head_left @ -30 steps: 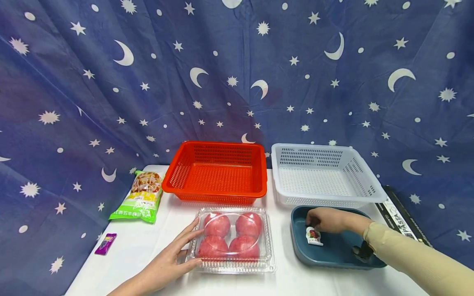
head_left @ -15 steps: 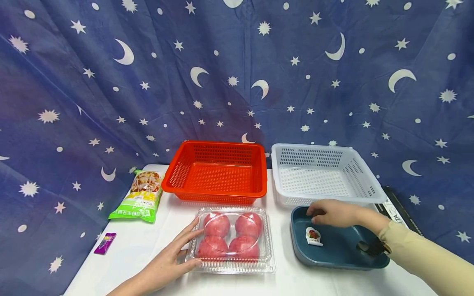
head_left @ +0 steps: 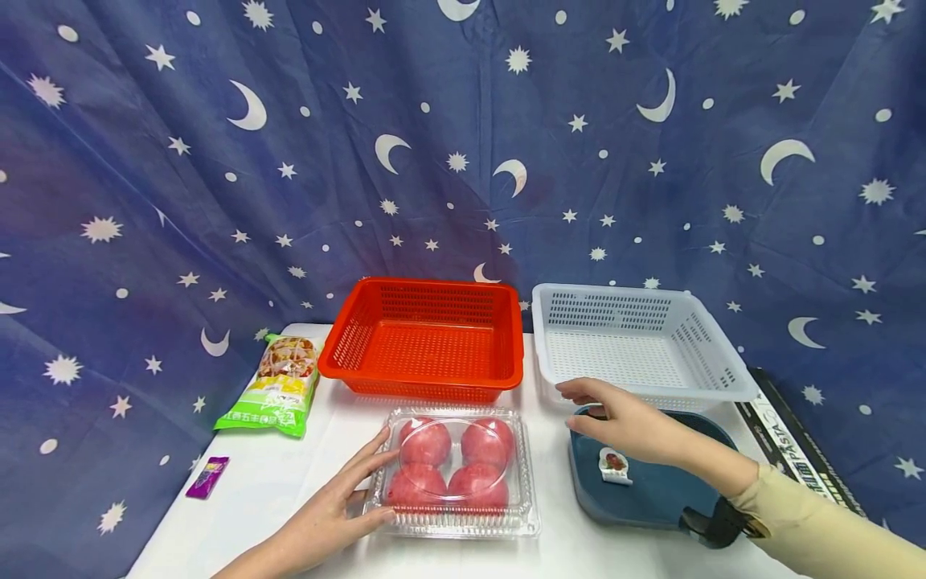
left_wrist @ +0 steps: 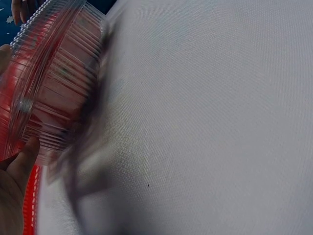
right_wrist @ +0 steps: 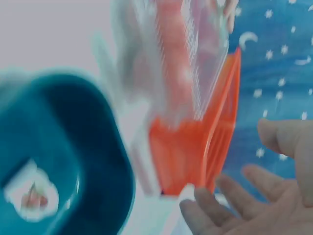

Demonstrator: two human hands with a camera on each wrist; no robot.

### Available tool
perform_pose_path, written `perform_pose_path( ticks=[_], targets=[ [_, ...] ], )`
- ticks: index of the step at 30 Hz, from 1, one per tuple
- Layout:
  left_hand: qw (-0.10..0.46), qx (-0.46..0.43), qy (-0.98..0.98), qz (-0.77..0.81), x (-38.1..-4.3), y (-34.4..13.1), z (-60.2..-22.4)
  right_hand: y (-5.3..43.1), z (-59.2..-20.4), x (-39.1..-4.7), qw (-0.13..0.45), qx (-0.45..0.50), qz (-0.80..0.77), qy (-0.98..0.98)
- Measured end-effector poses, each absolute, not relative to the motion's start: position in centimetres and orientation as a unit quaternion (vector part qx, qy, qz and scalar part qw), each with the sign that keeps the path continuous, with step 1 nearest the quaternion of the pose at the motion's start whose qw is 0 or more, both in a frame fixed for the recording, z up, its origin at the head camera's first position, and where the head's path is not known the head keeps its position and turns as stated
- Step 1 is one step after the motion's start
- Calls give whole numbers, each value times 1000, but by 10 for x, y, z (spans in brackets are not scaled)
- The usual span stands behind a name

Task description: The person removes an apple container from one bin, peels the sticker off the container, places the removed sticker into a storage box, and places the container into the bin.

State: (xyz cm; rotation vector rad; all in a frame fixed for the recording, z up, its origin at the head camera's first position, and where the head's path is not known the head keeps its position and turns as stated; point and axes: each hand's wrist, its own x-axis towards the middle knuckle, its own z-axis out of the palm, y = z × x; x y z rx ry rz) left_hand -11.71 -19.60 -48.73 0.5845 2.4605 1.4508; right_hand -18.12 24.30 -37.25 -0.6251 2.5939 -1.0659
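Note:
A clear plastic clamshell box [head_left: 454, 481] holding several red round fruits stands at the middle front. My left hand [head_left: 325, 507] rests against its left side, fingers spread; the left wrist view shows the thumb [left_wrist: 27, 159] at the ribbed wall. My right hand [head_left: 625, 422] hovers over the left back part of a dark blue tub [head_left: 651, 492], with nothing held and the fingers extended. Inside the tub lies a small white packet [head_left: 614, 466] with a red picture. The right wrist view, blurred, shows the right fingers [right_wrist: 234, 196] apart.
Behind the clamshell is a red basket [head_left: 434, 386], and a white basket [head_left: 644, 392] stands behind the tub. A green food bag [head_left: 278, 390] and a small purple packet [head_left: 207, 478] lie to the left. A black-and-white pasta box [head_left: 788, 442] is at the right.
My right hand has let go of the white packet in the tub, risen and moved left toward the clamshell. My left hand has stayed at the box.

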Motion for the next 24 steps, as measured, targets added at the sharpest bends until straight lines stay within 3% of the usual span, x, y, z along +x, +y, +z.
perform_pose_path(
  ticks=[10,24],
  targets=[
    [114,197,840,492,-117,-195,-488,206,-383,-153,177,-105,-515,832],
    [116,194,842,490,-116,-195,-486,169,-434,-129,248,85,-640,722]
  ],
)
